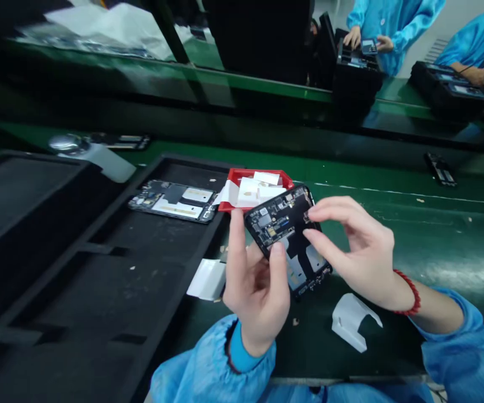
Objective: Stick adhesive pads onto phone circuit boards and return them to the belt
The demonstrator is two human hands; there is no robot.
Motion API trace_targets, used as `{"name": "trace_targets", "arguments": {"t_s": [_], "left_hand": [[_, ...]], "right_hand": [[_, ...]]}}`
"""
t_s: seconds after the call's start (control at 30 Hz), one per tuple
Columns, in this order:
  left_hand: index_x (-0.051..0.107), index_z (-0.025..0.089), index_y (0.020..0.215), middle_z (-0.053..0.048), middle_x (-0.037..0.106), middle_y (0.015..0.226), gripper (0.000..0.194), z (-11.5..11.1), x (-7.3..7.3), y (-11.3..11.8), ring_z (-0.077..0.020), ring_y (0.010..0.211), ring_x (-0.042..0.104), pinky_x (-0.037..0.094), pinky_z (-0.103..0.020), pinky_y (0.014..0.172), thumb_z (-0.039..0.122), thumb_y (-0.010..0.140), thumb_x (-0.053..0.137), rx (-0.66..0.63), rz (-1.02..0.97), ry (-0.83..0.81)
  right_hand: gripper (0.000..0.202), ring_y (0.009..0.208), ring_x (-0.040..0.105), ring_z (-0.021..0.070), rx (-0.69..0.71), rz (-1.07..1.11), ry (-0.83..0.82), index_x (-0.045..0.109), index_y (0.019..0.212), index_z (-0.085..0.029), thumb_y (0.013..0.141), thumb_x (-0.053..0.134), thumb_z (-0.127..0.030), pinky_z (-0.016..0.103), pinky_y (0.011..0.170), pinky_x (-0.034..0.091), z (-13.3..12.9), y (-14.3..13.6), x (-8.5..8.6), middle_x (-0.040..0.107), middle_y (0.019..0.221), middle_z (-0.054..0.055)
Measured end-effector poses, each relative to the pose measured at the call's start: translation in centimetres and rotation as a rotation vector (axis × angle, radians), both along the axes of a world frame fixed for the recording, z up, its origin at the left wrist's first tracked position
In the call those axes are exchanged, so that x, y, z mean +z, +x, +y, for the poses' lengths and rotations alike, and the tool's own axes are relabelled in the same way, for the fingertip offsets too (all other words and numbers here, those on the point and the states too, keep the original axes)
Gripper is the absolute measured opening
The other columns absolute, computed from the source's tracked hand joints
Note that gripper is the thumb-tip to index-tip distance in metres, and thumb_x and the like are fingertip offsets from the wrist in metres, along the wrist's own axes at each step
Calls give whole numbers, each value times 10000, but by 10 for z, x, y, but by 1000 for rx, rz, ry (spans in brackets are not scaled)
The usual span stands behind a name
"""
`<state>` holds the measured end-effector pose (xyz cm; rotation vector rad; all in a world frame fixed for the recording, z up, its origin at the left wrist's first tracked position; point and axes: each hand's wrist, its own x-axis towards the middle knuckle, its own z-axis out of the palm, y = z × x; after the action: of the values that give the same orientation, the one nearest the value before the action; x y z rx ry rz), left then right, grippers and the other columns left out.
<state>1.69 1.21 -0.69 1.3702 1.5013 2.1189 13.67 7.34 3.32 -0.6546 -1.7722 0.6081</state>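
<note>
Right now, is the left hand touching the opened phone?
Touching: the head view shows the left hand holding the opened phone, its thumb over the edge.

The green surface was glossy toward the right and dotted with small tan scraps. A black recessed tray lay along its left part; at the tray's right side stood a red bin, with a folded white piece closer to the near edge. A curved white sheet rested near that edge. Toward the far edge, at right, lay a narrow dark electronic part.
</note>
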Motion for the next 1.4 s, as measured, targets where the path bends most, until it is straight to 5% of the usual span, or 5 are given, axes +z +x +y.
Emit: {"name": "trace_targets", "arguments": {"t_s": [0.23, 0.57, 0.73, 0.97, 1.4], "left_hand": [[483, 244, 1518, -31, 818, 1054, 673, -6, 1, 0, -150, 829, 790, 649, -193, 743, 42, 901, 660, -58, 73, -43], [492, 254, 1514, 8, 797, 870, 663, -7, 0, -1, -58, 529, 638, 556, -113, 513, 89, 898, 676, -125, 46, -171], [508, 219, 1509, 59, 649, 627, 622, -6, -4, -2, -53, 432, 485, 488, -119, 440, 161, 910, 666, -147, -21, -240], [523, 215, 1501, 56, 589, 619, 601, -4, -7, -2, -67, 454, 464, 476, -141, 438, 219, 916, 661, -200, -96, -290], [447, 85, 1530, 64, 593, 609, 668, 9, -17, 4, -82, 507, 525, 518, -187, 522, 185, 885, 588, -366, -175, -460]], "right_hand": [[202, 957, 740, 218, -38, -393, 532, 736, 1076, -160, 944, 616, -65, 361, 808, 664, 16, 7, 0, 768, 1080, 129], [266, 913, 772, 239, 67, -705, 841, 735, 974, -100, 989, 475, -46, 385, 873, 687, 32, 17, 13, 801, 968, 138], [289, 881, 762, 239, 115, -779, 946, 742, 970, -116, 982, 461, -51, 382, 866, 695, 39, 18, 12, 792, 921, 127], [279, 762, 758, 237, 90, -780, 1060, 755, 864, -41, 954, 493, -6, 353, 781, 699, 42, 15, 11, 797, 865, 168], [239, 792, 770, 264, 60, -860, 913, 730, 945, 51, 948, 491, 36, 356, 726, 683, 38, 25, -23, 778, 927, 238]]}}
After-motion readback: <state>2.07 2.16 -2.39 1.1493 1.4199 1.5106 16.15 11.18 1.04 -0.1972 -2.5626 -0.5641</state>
